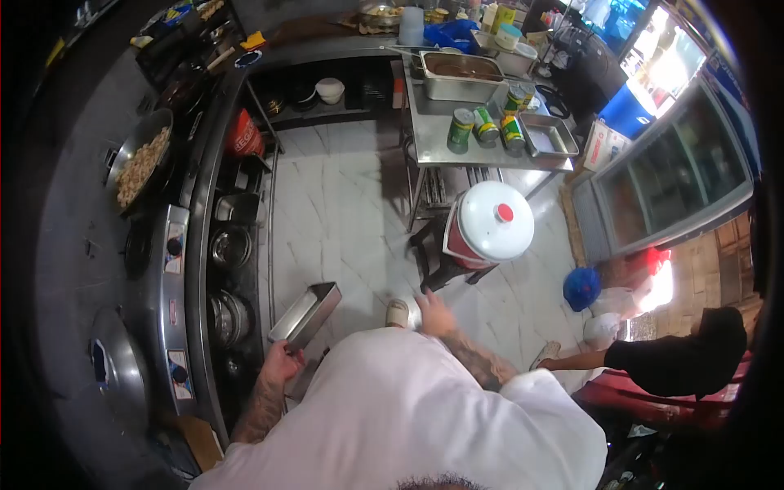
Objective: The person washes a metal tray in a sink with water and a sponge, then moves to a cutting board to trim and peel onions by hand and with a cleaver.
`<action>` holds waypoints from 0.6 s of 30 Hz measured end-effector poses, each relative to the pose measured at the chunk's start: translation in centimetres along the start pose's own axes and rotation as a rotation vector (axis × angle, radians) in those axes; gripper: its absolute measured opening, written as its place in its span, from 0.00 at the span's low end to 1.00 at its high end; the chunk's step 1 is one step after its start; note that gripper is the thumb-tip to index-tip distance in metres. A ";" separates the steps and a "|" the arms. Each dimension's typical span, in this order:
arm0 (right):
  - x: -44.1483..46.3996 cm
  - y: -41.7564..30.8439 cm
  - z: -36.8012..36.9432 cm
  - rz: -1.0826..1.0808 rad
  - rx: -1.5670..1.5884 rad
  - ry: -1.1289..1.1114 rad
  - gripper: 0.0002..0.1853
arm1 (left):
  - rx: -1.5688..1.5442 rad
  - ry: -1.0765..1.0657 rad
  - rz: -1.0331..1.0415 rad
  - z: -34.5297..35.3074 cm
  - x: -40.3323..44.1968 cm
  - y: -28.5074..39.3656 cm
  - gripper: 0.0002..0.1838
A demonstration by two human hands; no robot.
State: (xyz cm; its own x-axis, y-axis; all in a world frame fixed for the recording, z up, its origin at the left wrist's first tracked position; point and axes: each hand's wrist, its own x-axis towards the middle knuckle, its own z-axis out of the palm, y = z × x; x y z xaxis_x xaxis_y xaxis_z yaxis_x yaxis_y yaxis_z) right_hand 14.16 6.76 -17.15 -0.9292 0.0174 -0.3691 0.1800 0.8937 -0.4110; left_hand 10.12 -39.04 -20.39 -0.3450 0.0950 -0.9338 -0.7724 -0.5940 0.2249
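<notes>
My left hand (282, 363) grips the near end of a deep rectangular metal pan (309, 317), which hangs tilted over the floor. Its long side faces up and I see no food in it. My right hand (435, 314) is in front of my body above the floor, fingers apart and holding nothing that I can see. Just left of that hand a light shoe (397, 314) shows beneath me. Beyond it stands a red drinks cooler with a white lid (495, 220), on a dark stool (437, 265).
On the left, a wok of chopped food (143, 167) sits on the stove (173, 310), above shelves of metal pots (231, 247). A steel table (433, 135) bears cans (461, 129) and a deep pan of brown sauce (462, 77). At right are a glass-door fridge (674, 180) and another person (678, 359).
</notes>
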 end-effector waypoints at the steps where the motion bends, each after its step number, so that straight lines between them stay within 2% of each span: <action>1: 4.9 -0.1 -1.4 -0.117 0.006 0.127 0.38 | -0.020 -0.028 0.037 2.5 0.1 1.1 0.11; 3: 12.6 -0.8 -5.1 -0.355 0.348 0.248 0.35 | -0.002 -0.215 0.041 6.6 0.7 3.6 0.11; 4: 15.0 -2.2 -8.2 -0.373 0.339 0.233 0.35 | 0.025 -0.238 0.089 9.0 0.2 4.6 0.11; 6: 18.3 -5.9 -15.2 -0.257 0.504 0.027 0.34 | 0.034 -0.264 0.153 13.6 -0.6 6.8 0.11; 8: 21.9 -7.7 -17.5 -0.224 0.591 0.012 0.34 | 0.225 -0.217 0.327 17.5 -1.6 8.7 0.11; 9: 23.7 -8.6 -18.4 -0.170 0.687 0.005 0.33 | 0.207 -0.214 0.330 19.6 -2.3 9.9 0.11; 10: 25.2 -9.5 -19.2 -0.045 0.819 -0.114 0.33 | 0.266 -0.255 0.396 21.6 -2.8 11.2 0.12; 11: 27.3 -9.8 -19.3 -0.054 0.809 -0.125 0.33 | 0.327 -0.293 0.464 23.3 -2.5 12.7 0.13; 13: 31.6 -10.6 -19.1 -0.143 0.645 -0.102 0.36 | 0.307 -0.299 0.455 25.4 -0.1 15.8 0.14; 15: 35.6 -11.7 -19.1 -0.187 0.649 -0.064 0.35 | 0.300 -0.311 0.438 26.6 2.5 19.2 0.14; 17: 39.9 -12.7 -20.3 0.018 0.837 -0.254 0.35 | 0.239 -0.248 0.324 28.3 6.8 23.5 0.08; 18: 43.1 -12.2 -19.6 0.099 1.037 -0.340 0.37 | 0.275 -0.317 0.225 29.6 8.3 26.3 0.08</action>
State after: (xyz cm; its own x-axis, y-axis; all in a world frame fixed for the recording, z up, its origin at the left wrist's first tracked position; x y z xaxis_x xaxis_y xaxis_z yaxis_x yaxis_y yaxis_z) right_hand -34.38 5.42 -11.66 -0.7865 -0.1987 -0.5848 0.5816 0.0804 -0.8095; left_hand -28.85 -30.24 -13.98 -0.6329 0.2526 -0.7318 -0.7573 -0.3988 0.5172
